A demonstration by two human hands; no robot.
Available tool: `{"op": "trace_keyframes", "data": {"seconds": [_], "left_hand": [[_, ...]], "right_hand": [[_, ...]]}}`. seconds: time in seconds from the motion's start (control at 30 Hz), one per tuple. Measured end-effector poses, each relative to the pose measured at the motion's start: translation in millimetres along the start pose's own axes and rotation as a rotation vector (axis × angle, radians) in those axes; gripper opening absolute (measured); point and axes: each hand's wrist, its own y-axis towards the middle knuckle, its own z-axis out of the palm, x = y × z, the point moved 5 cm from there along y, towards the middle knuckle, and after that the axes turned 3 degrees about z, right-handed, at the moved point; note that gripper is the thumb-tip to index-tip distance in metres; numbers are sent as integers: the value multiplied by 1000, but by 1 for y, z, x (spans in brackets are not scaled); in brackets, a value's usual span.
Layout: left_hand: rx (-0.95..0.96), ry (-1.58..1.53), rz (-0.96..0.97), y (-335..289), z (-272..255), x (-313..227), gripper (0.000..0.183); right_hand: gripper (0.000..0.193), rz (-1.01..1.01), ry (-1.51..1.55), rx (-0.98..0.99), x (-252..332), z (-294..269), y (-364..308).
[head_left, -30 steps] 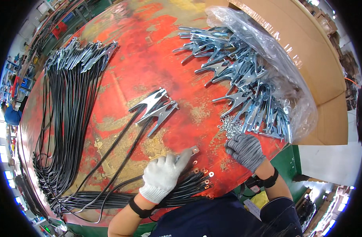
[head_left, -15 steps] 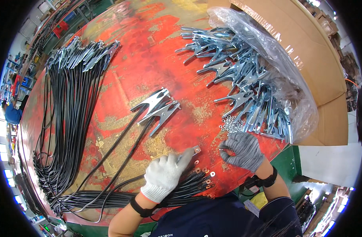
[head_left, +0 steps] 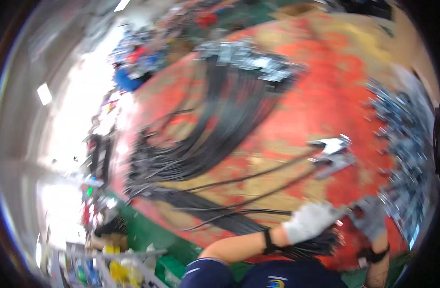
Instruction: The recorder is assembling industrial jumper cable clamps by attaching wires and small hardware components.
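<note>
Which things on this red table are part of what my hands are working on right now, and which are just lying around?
In hand:
- left hand in a white glove, over the black cable ends
- right hand in a grey glove, close beside it
- two metal clamps with black cables, just beyond the hands

Lying about:
- big bundle of black cables with clamps at its far end
- heap of loose clamps at right

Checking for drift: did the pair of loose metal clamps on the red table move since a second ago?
No. The clamps lie at the same worn patch of the red table; the head camera swung, blurring the view.
</note>
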Motion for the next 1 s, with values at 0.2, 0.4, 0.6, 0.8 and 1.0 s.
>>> {"op": "trace_keyframes", "data": {"seconds": [0.2, 0.4, 0.6, 0.8, 1.0], "left_hand": [[-46, 72, -64, -4, 27, 6, 49], [-39, 64, -75, -2, 30, 11, 51], [-28, 78, -96, -3, 28, 9, 50], [-25, 84, 33, 2, 18, -9, 50], [25, 60, -26, -11, -8, 5, 48]], "right_hand": [[25, -60, -50, -64, -30, 27, -7], [19, -41, -120, 172, 3, -8, 19], [24, -38, -152, 186, 8, -12, 17], [24, 38, -192, 23, -33, 12, -23], [19, -54, 102, 166, 6, 6, 16]]}}
